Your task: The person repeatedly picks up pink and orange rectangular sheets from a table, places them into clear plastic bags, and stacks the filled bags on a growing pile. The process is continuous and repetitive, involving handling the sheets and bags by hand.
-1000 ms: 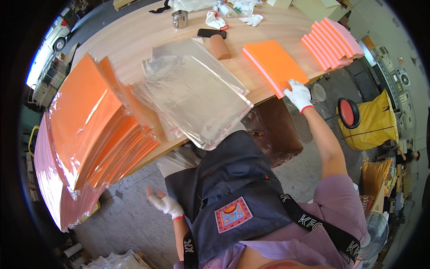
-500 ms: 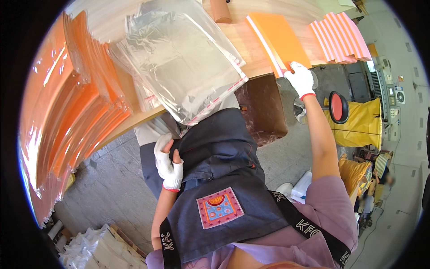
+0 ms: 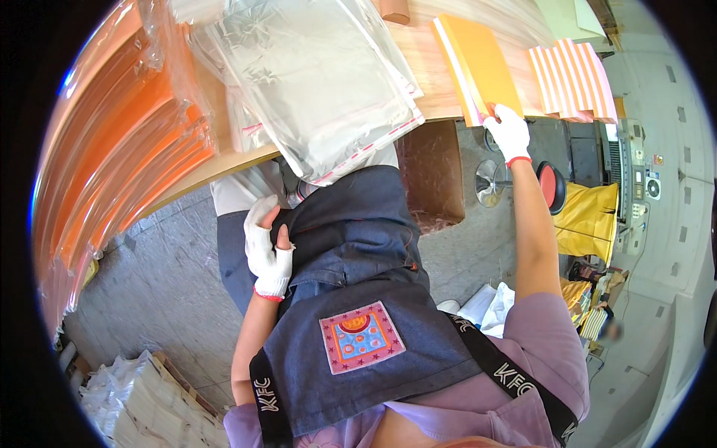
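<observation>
My left hand (image 3: 267, 250), in a white glove with bare fingertips and a red cuff, rests above my lap. Its fingers are spread and nothing is in it. On the right my right arm stretches out to the table, and my gloved right hand (image 3: 509, 136) grips the near edge of an orange stack of paper (image 3: 482, 63) with a white and pink side. The fingertips of that hand are partly hidden. To the left of the stack lies a pile of clear plastic bags (image 3: 314, 82) with red-edged flaps, overhanging the table edge.
Filled orange packs in clear plastic (image 3: 123, 142) are heaped at the left. Pink-and-orange striped stacks (image 3: 571, 82) stand at the far right of the wooden table (image 3: 429, 97). Below are a brown box (image 3: 433, 179), a red round-topped stool (image 3: 551, 188) and a yellow sack (image 3: 590, 220).
The view has shifted slightly. My right hand stays at the near edge of the orange stack, while my left hand has lifted a little and its fingers have spread.
</observation>
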`<state>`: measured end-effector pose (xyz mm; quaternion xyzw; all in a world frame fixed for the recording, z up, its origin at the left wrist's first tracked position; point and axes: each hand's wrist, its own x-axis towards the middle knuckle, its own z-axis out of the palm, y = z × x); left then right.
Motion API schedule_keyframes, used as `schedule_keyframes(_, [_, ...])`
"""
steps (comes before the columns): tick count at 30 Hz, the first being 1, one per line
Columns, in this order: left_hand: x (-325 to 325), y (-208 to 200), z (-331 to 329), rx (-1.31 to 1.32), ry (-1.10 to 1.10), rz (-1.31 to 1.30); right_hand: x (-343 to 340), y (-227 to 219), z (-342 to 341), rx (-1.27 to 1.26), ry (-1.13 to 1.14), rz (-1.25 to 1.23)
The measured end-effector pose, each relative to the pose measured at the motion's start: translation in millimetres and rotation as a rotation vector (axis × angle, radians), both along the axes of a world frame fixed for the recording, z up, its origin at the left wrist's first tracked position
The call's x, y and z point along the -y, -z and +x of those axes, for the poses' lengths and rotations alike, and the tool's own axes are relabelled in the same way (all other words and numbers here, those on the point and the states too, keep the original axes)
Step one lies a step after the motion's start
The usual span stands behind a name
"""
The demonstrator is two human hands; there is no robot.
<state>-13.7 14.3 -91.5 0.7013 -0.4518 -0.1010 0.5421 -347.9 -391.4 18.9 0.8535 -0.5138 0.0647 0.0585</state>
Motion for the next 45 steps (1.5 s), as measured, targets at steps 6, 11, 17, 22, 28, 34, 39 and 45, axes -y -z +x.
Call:
schedule_keyframes(6, [-0.5, -3.4, 2.3, -0.007, 0.009, 0.007, 15.0, -12.8, -11.5, -0.108, -0.1, 0.081])
schedule_keyframes(11, [-2.7, 0.2, 1.1, -0.001, -0.011, 0.007, 21.5, -15.0, -12.1, -0.144, -0.053, 0.14])
schedule_keyframes(17, [-3.0, -1.6, 2.6, 0.009, -0.004, 0.006, 9.4, -8.8, -2.5, -0.192, -0.051, 0.04])
schedule_keyframes(22, [-3.2, -1.1, 3.3, 0.015, 0.01, 0.008, 6.4, 5.5, -2.9, -0.194, -0.02, -0.07])
schedule_keyframes(28, [-3.7, -2.7, 3.7, -0.001, 0.006, -0.005, 10.3, -2.7, -5.6, -0.171, -0.006, 0.017])
schedule_keyframes(34, [-4.6, -2.3, 3.4, -0.006, 0.003, 0.01, 10.6, -8.6, -3.2, -0.203, 0.007, 0.039])
schedule_keyframes(39, [-5.7, -1.0, 5.3, -0.008, 0.002, -0.001, 9.3, -11.4, -1.0, -0.17, 0.008, 0.07])
schedule_keyframes(45, [-6.7, 0.9, 6.1, -0.011, 0.002, -0.007, 10.4, -6.7, -4.6, -0.11, -0.006, 0.053])
